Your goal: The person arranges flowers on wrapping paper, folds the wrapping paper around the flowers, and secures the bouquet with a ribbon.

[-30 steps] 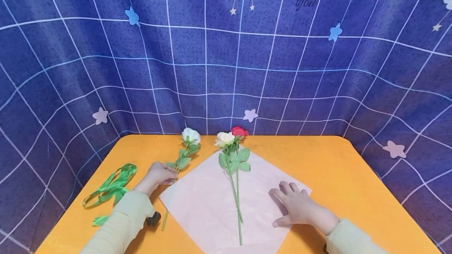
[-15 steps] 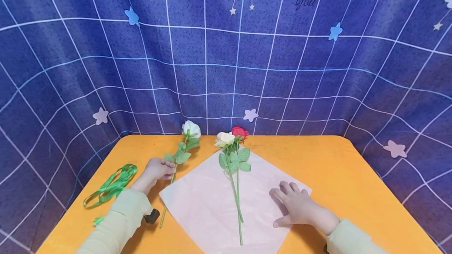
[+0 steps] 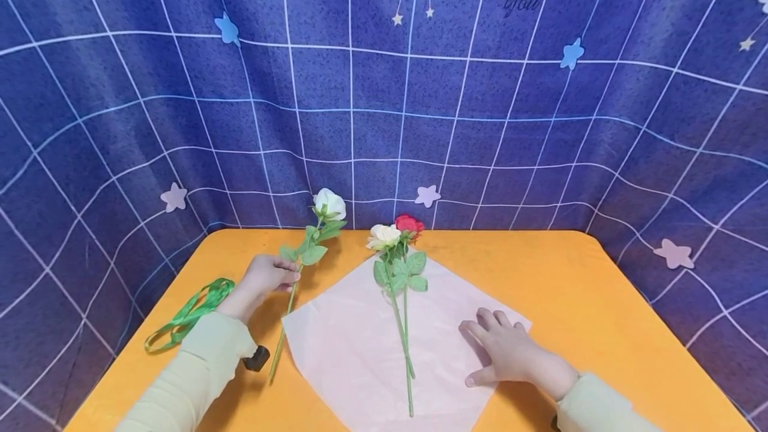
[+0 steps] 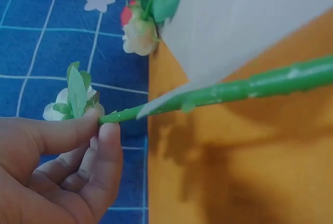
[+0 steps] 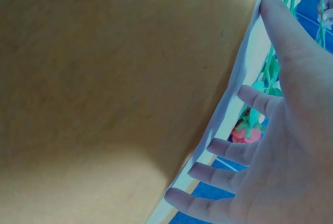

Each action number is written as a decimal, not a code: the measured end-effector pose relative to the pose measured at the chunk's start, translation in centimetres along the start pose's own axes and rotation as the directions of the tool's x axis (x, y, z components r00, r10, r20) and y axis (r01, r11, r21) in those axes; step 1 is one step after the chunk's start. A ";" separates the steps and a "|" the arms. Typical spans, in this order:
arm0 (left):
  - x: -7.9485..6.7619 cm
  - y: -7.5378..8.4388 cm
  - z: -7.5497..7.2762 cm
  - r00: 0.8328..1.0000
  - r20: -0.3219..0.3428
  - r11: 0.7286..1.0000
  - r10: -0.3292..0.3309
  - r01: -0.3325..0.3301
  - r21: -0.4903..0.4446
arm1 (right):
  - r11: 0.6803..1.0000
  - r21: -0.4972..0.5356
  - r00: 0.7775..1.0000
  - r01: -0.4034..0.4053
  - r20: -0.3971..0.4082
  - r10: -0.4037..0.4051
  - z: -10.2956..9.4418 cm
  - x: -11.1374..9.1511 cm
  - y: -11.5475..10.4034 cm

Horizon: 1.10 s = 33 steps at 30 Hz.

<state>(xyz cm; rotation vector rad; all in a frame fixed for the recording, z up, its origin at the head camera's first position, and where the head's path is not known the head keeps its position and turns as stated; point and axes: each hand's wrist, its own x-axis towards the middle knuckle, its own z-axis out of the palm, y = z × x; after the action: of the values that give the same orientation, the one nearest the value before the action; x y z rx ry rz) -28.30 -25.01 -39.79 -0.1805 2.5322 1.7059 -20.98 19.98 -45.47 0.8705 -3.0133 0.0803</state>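
Observation:
Between thumb and fingertips my left hand (image 3: 270,275) pinches the green stem of a white rose (image 3: 330,204), raised above the table's left side. In the left wrist view the rose stem (image 4: 223,92) runs from the fingertips toward the right, along the paper's lifted edge. My right hand (image 3: 503,349) rests with spread fingers on the right part of the pale pink wrapping paper (image 3: 342,332). On that paper lie a cream rose (image 3: 384,237) and a red rose (image 3: 410,225), their stems crossing low down. The right wrist view shows the fingertips (image 5: 179,197) along the paper's edge.
A looped green ribbon (image 3: 189,315) lies on the orange table (image 3: 600,325), left of my left forearm and partly behind it. A blue curtain (image 3: 384,132) with a grid pattern stands behind and on both sides.
The left hand has lifted the white rose upward and a little farther from me. The paper's left corner has shifted and curled up slightly. My right hand stays in place.

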 end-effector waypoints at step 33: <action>0.0 5.7 5.8 0.995 0.078 0.994 0.055 -0.047 -0.096 | 1.000 0.012 1.000 0.005 0.008 -0.005 -0.2 0.0 0.0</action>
<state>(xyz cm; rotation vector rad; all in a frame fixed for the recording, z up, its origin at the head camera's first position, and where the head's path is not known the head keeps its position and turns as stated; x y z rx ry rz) -29.09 -17.49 -36.74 -0.0517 2.4219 1.8133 -20.98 20.02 -45.30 0.8811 -3.0207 0.0954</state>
